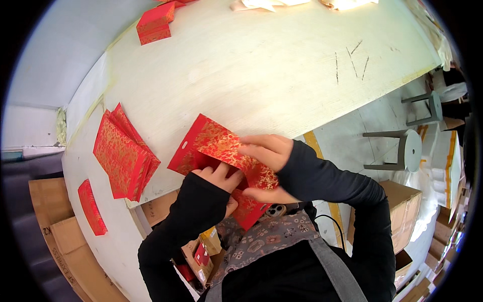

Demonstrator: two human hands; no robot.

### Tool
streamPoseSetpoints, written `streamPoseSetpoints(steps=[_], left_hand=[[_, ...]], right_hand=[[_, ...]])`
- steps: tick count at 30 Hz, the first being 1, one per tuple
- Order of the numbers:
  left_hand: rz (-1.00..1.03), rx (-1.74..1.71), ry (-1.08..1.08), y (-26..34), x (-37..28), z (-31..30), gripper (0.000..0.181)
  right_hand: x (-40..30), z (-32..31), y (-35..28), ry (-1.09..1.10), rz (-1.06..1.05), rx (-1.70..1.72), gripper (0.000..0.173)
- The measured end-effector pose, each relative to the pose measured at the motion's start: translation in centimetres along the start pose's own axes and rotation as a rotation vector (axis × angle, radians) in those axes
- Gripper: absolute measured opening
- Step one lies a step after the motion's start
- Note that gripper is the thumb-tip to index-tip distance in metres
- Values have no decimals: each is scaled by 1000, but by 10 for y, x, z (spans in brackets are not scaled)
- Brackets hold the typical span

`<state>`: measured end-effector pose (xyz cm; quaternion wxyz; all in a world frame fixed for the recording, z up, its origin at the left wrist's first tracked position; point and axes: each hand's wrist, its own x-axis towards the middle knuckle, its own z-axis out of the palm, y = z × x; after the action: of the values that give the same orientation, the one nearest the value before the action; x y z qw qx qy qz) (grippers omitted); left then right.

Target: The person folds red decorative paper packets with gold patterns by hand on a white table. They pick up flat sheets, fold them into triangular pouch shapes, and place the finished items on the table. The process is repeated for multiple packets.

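A red cardboard box point(213, 132) with gold floral print is held partly unfolded over the table's near edge, its mouth towards me. One end flap has an oval slot; another red flap hangs near my apron. My right hand point(269, 154) grips the box from the right, fingers on its upper panel and thumb below. The fingers of my left hand point(220, 179) reach into the mouth, their tips partly hidden inside. Left of the hands, a fanned stack of flat red-and-gold boxes point(122, 154) lies on the white table point(271, 75).
A smaller red stack point(91, 207) lies at the table's left. Folded red boxes point(154, 24) stand at the far edge, and pale cloth-like pieces point(269, 3) lie along it. Grey stools point(409, 151) and a carton point(400, 211) stand on the right; cardboard point(68, 234) leans at left.
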<state>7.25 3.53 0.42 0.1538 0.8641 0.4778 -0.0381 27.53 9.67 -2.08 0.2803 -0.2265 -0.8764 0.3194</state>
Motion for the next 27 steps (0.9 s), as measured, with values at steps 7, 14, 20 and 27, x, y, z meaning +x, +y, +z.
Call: streamPoseSetpoints(steps=[7, 14, 20, 27], left_hand=[[21, 36, 52, 1, -3, 6, 37], [191, 278, 337, -14, -4, 2, 10], [298, 225, 448, -28, -16, 33, 9], [384, -118, -121, 11, -31, 11, 19]], right_hand=[[13, 23, -13, -60, 167, -281, 39], [39, 8, 6, -25, -295, -384, 24], [45, 10, 5, -361, -803, -510, 15], [-3, 13, -33, -686, -774, -526, 11]])
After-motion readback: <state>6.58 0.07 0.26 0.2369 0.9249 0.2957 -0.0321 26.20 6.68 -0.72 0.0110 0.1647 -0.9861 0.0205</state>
